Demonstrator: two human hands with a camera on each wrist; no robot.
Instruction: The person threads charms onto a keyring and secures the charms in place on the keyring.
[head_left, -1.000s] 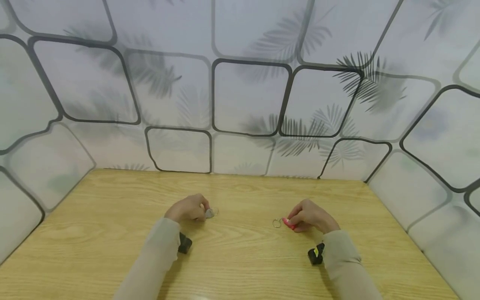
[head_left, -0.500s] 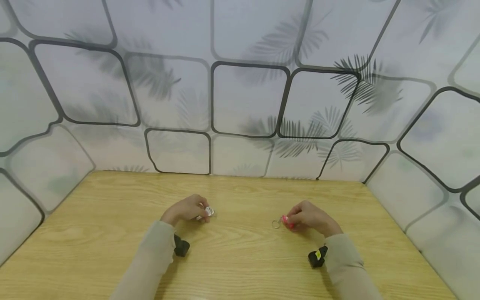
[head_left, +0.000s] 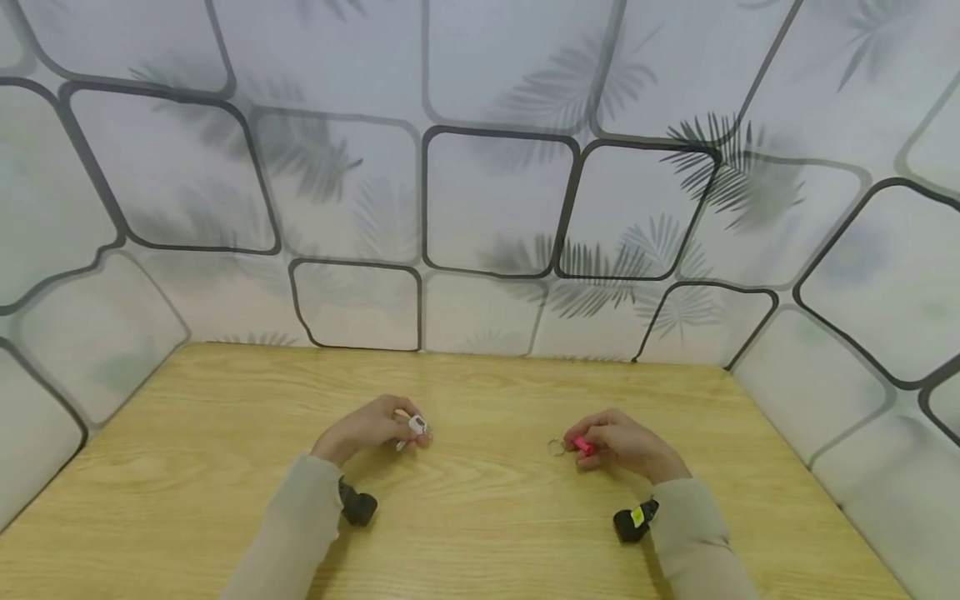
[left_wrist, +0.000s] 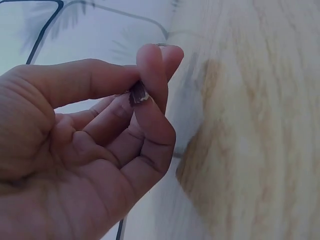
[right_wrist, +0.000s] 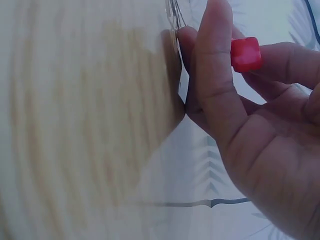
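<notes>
My left hand [head_left: 371, 429] pinches a small white keychain [head_left: 417, 425] between thumb and fingers above the table. From the left wrist view, only a dark end of this keychain [left_wrist: 139, 95] shows among the fingers; the rest is hidden. To the right, my right hand [head_left: 626, 442] pinches a pink keychain [head_left: 582, 446], whose metal ring [head_left: 556, 442] sticks out to the left. The right wrist view shows the squared pink end of the keychain [right_wrist: 246, 54] between thumb and fingers, and part of the metal ring [right_wrist: 174, 15] at the top.
Both hands are over a light wood-grain table [head_left: 480, 517]. A pale patterned wall covering [head_left: 495, 200] encloses its back and sides. Black wrist cameras [head_left: 358, 508] hang below the sleeves.
My left hand has turned the white keychain so that its lighter face shows. My right hand has turned the pink keychain in its fingers. Both hands have shifted slightly down in the view.
</notes>
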